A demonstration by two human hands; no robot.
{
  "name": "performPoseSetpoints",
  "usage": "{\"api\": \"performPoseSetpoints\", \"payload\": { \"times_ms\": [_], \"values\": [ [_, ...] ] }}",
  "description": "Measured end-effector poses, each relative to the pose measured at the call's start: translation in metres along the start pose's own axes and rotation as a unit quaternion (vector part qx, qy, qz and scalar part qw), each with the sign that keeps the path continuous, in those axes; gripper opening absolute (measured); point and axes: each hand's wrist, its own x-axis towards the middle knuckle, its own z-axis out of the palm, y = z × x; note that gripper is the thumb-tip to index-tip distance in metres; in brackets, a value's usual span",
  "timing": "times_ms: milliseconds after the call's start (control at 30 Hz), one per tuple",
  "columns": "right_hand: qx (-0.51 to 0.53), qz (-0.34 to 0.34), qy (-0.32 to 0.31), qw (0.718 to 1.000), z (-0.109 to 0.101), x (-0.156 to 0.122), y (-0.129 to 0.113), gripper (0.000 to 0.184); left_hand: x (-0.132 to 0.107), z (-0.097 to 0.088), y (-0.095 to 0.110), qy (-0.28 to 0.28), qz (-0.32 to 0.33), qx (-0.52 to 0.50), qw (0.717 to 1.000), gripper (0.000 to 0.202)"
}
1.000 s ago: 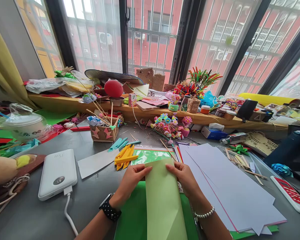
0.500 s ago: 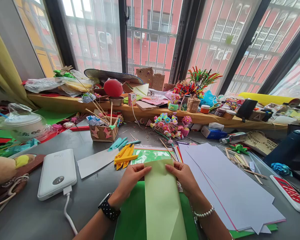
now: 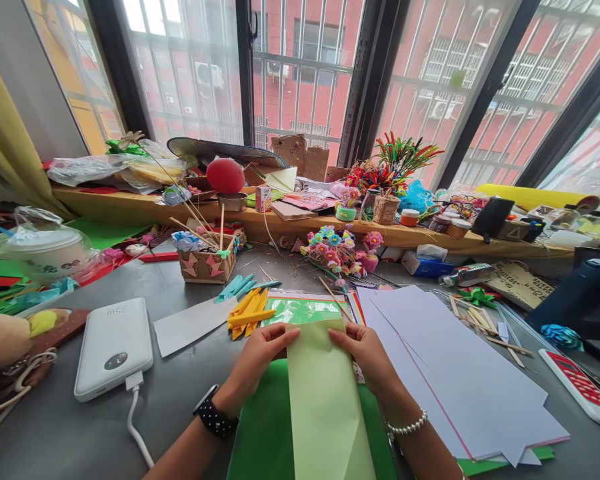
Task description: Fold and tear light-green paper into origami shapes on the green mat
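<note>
A folded strip of light green paper [image 3: 325, 407] lies lengthwise in front of me on a darker green sheet [image 3: 263, 440]. My left hand [image 3: 255, 360], with a dark watch on its wrist, pinches the strip's far left corner. My right hand [image 3: 365, 353], wearing a pearl bracelet, pinches the far right corner. Both hands have their fingers closed on the paper's top edge.
White paper sheets [image 3: 455, 367] spread to the right, a white power bank [image 3: 114, 347] with its cable to the left. Yellow paper strips [image 3: 247, 313], a grey card [image 3: 193, 325] and a small craft box [image 3: 207, 263] lie beyond. The wooden sill [image 3: 280, 223] is crowded with paper flowers.
Hardly anything differs; the view has shifted slightly and both hands keep their hold on the paper's top edge.
</note>
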Motion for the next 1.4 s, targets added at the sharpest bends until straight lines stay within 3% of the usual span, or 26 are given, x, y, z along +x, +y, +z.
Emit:
{"api": "performPoseSetpoints", "payload": {
  "times_ms": [167, 233, 367, 533, 767, 1067, 1400],
  "values": [
    [-0.009, 0.006, -0.016, 1.0, 0.0, 0.0, -0.001, 0.034, 0.003, -0.004, 0.002, 0.029, 0.004, 0.058, 0.998, 0.027],
    [-0.027, 0.014, -0.024, 0.999, 0.0, 0.0, -0.001, 0.034, 0.007, -0.008, 0.004, 0.008, 0.014, 0.149, 0.989, 0.028],
    [-0.069, 0.025, -0.036, 0.997, 0.001, 0.001, 0.003, 0.033, 0.018, -0.011, 0.009, -0.056, 0.057, 0.327, 0.942, 0.03],
    [-0.089, 0.02, -0.049, 0.995, 0.002, 0.003, 0.004, 0.029, 0.026, -0.009, 0.015, -0.104, 0.062, 0.404, 0.907, 0.028],
    [-0.066, -0.021, 0.019, 0.997, -0.001, 0.005, 0.003, 0.022, 0.025, -0.007, 0.015, -0.11, 0.048, 0.397, 0.91, 0.024],
    [-0.115, -0.022, 0.003, 0.993, 0.001, 0.005, 0.006, 0.023, 0.03, -0.005, 0.014, -0.168, -0.022, 0.331, 0.928, 0.023],
    [-0.166, 0.017, -0.022, 0.986, -0.002, 0.006, 0.002, 0.028, 0.029, -0.007, 0.01, -0.11, -0.033, 0.268, 0.956, 0.026]
  ]
}}
